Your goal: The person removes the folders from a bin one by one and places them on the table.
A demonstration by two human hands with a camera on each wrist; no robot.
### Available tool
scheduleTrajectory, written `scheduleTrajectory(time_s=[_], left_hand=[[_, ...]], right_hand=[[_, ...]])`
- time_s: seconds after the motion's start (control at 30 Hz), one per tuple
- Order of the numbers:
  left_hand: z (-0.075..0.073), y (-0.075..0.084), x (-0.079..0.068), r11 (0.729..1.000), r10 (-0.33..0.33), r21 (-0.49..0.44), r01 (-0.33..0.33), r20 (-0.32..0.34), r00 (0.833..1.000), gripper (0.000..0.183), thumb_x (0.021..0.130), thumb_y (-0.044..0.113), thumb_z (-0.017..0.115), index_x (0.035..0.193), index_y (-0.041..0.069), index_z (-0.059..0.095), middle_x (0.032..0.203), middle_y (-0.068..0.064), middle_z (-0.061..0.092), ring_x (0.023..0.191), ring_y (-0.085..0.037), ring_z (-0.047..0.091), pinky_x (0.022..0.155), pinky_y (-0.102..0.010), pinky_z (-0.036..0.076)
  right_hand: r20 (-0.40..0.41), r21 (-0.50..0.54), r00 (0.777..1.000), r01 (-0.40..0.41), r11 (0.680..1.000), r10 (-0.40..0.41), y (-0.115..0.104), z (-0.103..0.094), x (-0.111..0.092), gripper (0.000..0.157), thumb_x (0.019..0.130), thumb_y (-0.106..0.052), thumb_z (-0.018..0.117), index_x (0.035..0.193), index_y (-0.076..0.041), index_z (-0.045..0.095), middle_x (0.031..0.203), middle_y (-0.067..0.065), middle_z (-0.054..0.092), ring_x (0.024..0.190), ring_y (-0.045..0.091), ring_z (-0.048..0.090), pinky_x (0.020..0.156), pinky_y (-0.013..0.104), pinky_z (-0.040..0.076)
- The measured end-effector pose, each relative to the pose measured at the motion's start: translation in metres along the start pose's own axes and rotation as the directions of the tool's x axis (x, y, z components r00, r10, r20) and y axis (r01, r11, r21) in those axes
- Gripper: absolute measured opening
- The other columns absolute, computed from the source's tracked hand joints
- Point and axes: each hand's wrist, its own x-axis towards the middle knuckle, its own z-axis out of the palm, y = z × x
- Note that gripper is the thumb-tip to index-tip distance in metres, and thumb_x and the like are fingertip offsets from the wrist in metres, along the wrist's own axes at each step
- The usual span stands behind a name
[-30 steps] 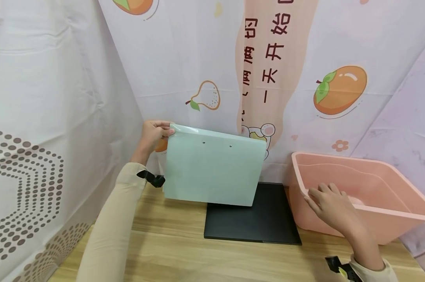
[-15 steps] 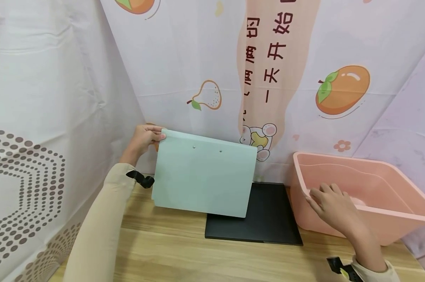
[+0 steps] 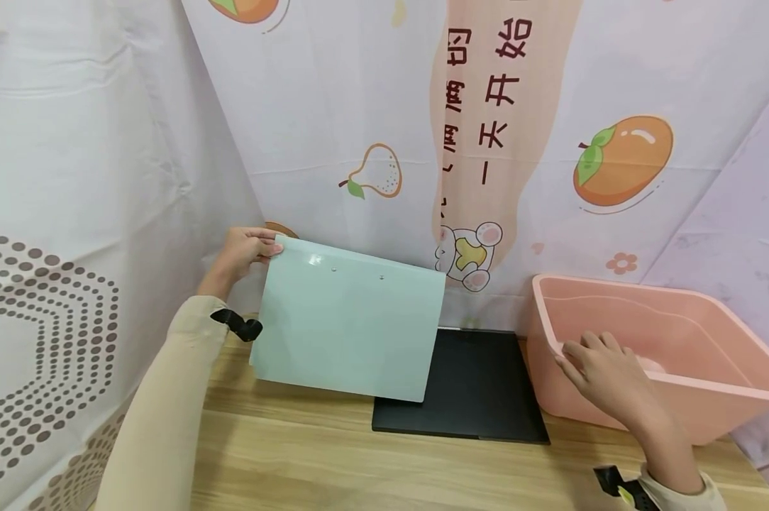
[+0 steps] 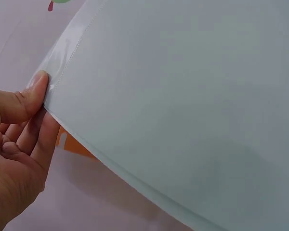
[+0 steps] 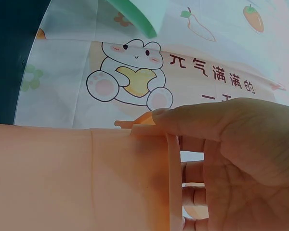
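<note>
My left hand (image 3: 239, 254) pinches the upper left corner of a mint-green file folder (image 3: 352, 326) in the head view. The folder stands tilted, its broad face toward me, with two small rivets near the top edge. Seen from the left wrist, the thumb (image 4: 38, 91) lies on the near face and the fingers sit behind it. Part of a flat black panel (image 3: 480, 397) on the table is hidden by the folder. At the right, my right hand (image 3: 604, 376) grips the rim of a pink plastic tub (image 3: 710, 387), thumb on one side and fingers on the other.
The wooden table (image 3: 333, 461) reaches back to a printed cloth (image 3: 321, 106). Another cloth (image 3: 59, 177) with dotted patterns hangs along the left side. Beside the black panel, the tub stands at the table's right end.
The left hand has carried the file folder left and slightly down, uncovering more of the black panel. My right hand has stayed on the tub's rim.
</note>
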Motion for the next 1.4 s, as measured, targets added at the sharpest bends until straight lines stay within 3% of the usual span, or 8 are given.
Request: scheduleTrajectory(time_s=[0.37, 0.77, 1.13, 1.4], left_hand=[[-0.024, -0.015, -0.003, 0.998, 0.048, 0.052, -0.044, -0.090, 0.995, 0.035, 0.080, 0.009, 0.075, 0.112, -0.001, 0.067, 0.073, 0.017, 0.067, 0.064, -0.004, 0.064, 0.057, -0.022, 0.053], [-0.032, -0.040, -0.008, 0.993, 0.072, 0.110, -0.052, -0.191, 0.979, 0.034, 0.081, 0.005, 0.072, 0.113, -0.004, 0.066, 0.066, 0.019, 0.067, 0.062, 0.001, 0.064, 0.056, -0.019, 0.053], [-0.038, -0.047, -0.008, 0.991, 0.073, 0.127, -0.040, -0.262, 0.962, 0.030, 0.082, 0.001, 0.069, 0.111, -0.006, 0.066, 0.060, 0.025, 0.063, 0.060, 0.002, 0.063, 0.055, -0.018, 0.052], [-0.044, -0.047, -0.007, 0.976, 0.085, 0.215, -0.019, -0.301, 0.950, 0.032, 0.083, 0.005, 0.070, 0.112, -0.006, 0.066, 0.058, 0.027, 0.060, 0.060, 0.005, 0.059, 0.053, -0.019, 0.048]], right_hand=[[-0.021, -0.007, 1.000, 0.012, 1.000, -0.012, 0.000, -0.002, 0.002, 0.016, 0.088, -0.024, 0.064, 0.092, -0.009, 0.066, 0.080, 0.005, 0.050, 0.076, 0.026, 0.043, 0.057, 0.042, 0.036], [-0.013, -0.006, 1.000, 0.007, 1.000, -0.007, 0.000, -0.001, 0.000, 0.016, 0.087, -0.024, 0.064, 0.093, -0.009, 0.066, 0.081, 0.005, 0.050, 0.077, 0.027, 0.044, 0.056, 0.042, 0.037], [0.000, 0.001, 1.000, -0.002, 1.000, 0.002, -0.001, -0.001, 0.001, 0.015, 0.087, -0.024, 0.065, 0.093, -0.010, 0.066, 0.083, 0.006, 0.051, 0.079, 0.027, 0.044, 0.058, 0.042, 0.037], [-0.007, -0.001, 1.000, 0.002, 1.000, -0.003, -0.001, 0.000, 0.001, 0.015, 0.088, -0.024, 0.064, 0.092, -0.010, 0.066, 0.082, 0.005, 0.051, 0.076, 0.026, 0.042, 0.058, 0.041, 0.036]])
